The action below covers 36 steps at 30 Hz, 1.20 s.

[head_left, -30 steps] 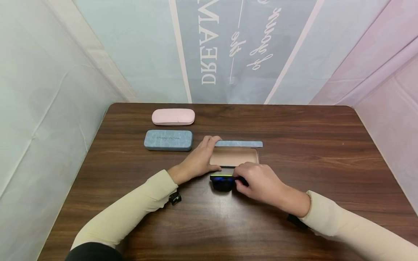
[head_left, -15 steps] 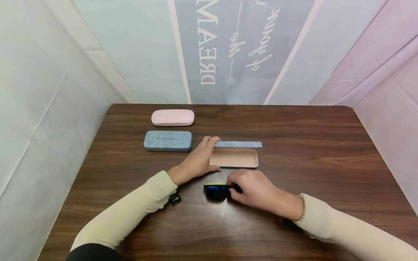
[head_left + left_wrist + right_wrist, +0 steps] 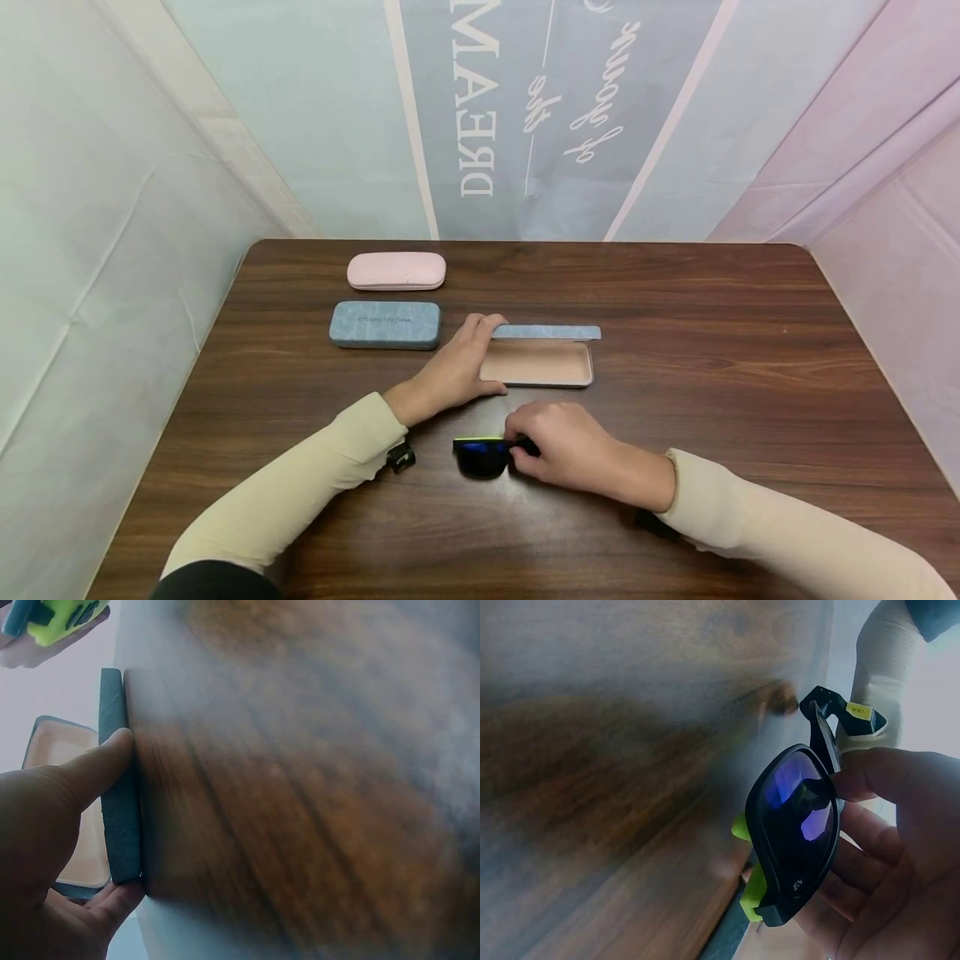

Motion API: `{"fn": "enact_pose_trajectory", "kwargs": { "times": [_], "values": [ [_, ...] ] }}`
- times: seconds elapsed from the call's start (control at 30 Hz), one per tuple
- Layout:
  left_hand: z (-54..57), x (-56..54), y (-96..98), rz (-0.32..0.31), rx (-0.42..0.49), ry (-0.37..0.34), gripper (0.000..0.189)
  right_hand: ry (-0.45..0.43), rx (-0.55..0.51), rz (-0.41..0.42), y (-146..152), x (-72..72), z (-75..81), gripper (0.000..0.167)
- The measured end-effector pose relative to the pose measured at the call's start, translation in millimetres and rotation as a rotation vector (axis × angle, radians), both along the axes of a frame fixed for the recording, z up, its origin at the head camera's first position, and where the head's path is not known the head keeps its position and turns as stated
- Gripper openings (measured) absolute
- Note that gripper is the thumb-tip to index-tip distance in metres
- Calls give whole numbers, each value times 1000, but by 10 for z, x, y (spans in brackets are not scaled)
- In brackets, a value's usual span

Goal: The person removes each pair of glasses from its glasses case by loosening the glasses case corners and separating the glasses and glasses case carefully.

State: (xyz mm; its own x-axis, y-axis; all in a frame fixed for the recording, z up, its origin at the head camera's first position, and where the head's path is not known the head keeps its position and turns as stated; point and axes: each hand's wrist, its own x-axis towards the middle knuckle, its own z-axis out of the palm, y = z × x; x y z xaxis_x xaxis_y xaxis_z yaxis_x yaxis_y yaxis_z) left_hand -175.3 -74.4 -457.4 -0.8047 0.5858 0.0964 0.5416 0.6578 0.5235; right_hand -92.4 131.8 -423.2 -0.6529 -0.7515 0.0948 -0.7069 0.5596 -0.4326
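Gripping one open blue case (image 3: 536,365) at its left end: left hand (image 3: 453,364). Pinching one pair of dark sunglasses (image 3: 481,459), on the near side of that case: right hand (image 3: 562,444). Lying on the table (image 3: 720,367): one closed blue case (image 3: 385,325), left of the open one; one closed pink case (image 3: 396,271) behind.
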Motion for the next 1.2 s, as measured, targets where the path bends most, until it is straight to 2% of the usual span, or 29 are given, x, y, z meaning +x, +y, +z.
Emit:
{"fn": "enact_pose_trajectory", "kwargs": {
  "times": [0.67,0.9,1.2],
  "values": [
    [-26,2,1,17,-6,-5,96,-32,-13,11,-119,8,-158,10],
    [-33,3,-3,9,-3,0,96,-18,-35,19,-142,0,-185,9],
    [-36,-2,1,7,-4,8,96,-71,-26,44,-179,2,-191,8]
  ]
}}
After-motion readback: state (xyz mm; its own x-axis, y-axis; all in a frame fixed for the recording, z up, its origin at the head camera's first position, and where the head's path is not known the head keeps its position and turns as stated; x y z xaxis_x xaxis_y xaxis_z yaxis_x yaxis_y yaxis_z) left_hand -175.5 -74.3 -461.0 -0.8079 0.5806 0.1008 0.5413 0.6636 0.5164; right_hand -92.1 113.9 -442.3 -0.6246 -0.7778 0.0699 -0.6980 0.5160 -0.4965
